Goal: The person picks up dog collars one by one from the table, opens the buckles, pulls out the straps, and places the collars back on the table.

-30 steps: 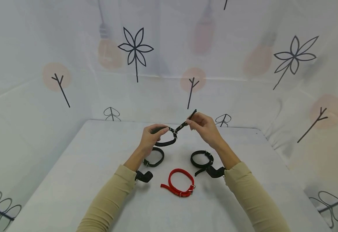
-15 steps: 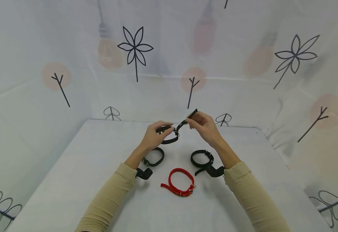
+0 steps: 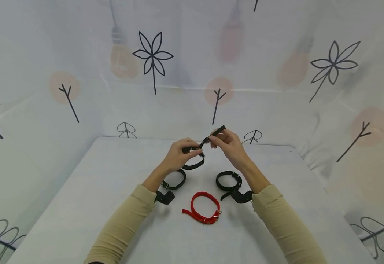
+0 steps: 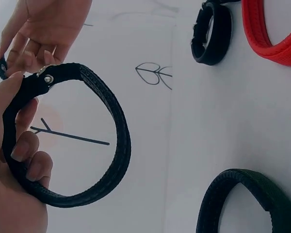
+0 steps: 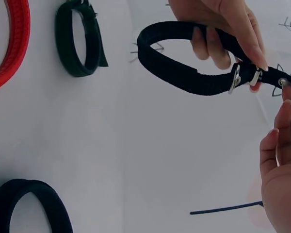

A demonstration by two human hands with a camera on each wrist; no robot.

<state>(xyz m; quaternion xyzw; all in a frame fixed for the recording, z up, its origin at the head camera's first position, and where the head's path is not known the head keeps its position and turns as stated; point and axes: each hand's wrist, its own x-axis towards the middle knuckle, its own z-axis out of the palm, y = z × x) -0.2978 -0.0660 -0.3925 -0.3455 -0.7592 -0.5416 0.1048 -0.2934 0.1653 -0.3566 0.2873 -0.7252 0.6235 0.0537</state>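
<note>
A black buckled collar (image 3: pixel 193 166), its band closed into a loop, is held above the far part of the table. My left hand (image 3: pixel 180 154) grips the band beside the metal buckle (image 5: pixel 235 80), with fingers curled round it in the left wrist view. My right hand (image 3: pixel 229 146) pinches the strap's free end, which slants up past the fingertips; the right wrist view shows a fingertip at a metal eyelet (image 5: pixel 282 82). On the table below lie a red collar (image 3: pixel 205 193), a dark green collar (image 3: pixel 184 179) partly behind my left wrist, and another black collar (image 3: pixel 228 188).
The white table (image 3: pixel 113 205) reaches back to a white patterned cloth wall (image 3: pixel 178 113), with similar cloth at both sides. Black wrist cameras (image 3: pixel 165 198) hang under my forearms, the right one close to the black collar on the table.
My left hand has shifted right along the held collar, nearer to the buckle and my right hand. The right hand keeps its pinch on the strap end. The collars on the table stay put.
</note>
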